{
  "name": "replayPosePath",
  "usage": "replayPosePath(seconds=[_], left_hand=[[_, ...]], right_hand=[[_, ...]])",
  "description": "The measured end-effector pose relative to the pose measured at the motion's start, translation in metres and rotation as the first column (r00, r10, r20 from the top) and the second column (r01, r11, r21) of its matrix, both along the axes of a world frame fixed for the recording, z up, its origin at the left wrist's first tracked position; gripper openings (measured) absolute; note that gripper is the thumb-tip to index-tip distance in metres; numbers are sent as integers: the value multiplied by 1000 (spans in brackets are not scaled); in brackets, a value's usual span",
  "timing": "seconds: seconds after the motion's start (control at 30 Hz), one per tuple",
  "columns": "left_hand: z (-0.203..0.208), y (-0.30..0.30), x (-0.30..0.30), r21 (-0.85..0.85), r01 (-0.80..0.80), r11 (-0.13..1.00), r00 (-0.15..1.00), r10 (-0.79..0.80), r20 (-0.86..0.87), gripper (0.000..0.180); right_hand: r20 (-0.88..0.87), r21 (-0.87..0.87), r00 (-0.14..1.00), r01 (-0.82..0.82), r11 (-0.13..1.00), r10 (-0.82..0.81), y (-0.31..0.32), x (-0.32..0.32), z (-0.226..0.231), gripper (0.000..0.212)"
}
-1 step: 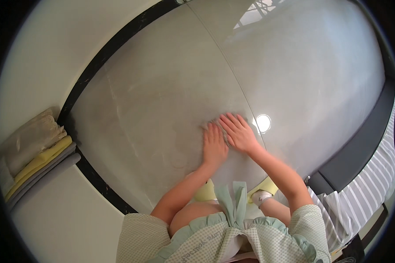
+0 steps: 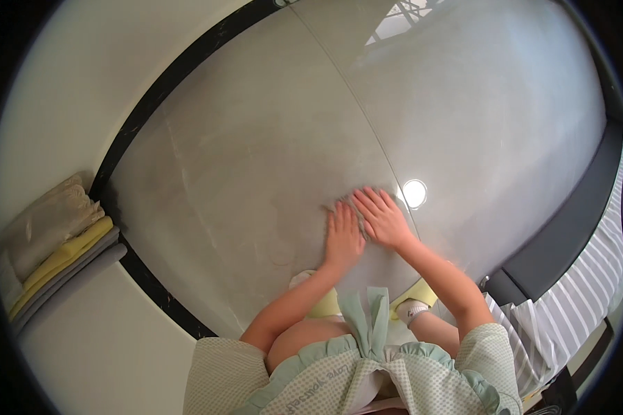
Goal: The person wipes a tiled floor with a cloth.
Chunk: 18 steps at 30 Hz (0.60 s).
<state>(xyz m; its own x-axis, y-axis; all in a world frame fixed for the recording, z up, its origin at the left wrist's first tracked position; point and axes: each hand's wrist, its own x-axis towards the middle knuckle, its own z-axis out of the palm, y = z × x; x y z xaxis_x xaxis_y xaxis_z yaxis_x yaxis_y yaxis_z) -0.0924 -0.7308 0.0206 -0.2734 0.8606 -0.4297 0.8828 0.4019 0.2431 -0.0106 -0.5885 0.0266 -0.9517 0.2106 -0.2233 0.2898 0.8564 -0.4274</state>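
Observation:
Both my hands press flat on a grey, crumpled cloth lying on the glossy grey tiled floor. My left hand rests on the cloth's near left part, fingers stretched out and pointing away from me. Just to its right, my right hand lies flat with its fingers slightly spread and angled to the far left. Most of the cloth is hidden under the two hands; only its edges show between and beyond the fingers.
Yellow slippers are on my feet close behind the hands. At the left, folded textiles in beige, yellow and grey are stacked by a black baseboard. A dark grey bed frame with striped bedding stands at the right.
Both hands have slid slightly to the right and toward me, the cloth moving with them. My feet stay in place.

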Motion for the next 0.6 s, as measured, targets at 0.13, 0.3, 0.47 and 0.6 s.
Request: replayPosePath(seconds=[0.13,0.3,0.47,0.6], left_hand=[[-3,-13,35,112,124,986,988,-132,74,70],[-7,-4,-2,68,80,994,996,-81,20,72],[6,53,-107,144,-96,985,936,138,-324,74],[-2,102,-146,289,-91,953,922,191,-338,71]], right_hand=[[63,28,997,36,999,-38,-12,55,5,58],[-36,-24,995,87,996,-88,-7,12,-2,59],[-291,22,950,123,992,-112,36,-121,-11,56],[-363,71,914,221,973,-181,80,-160,-13,56]])
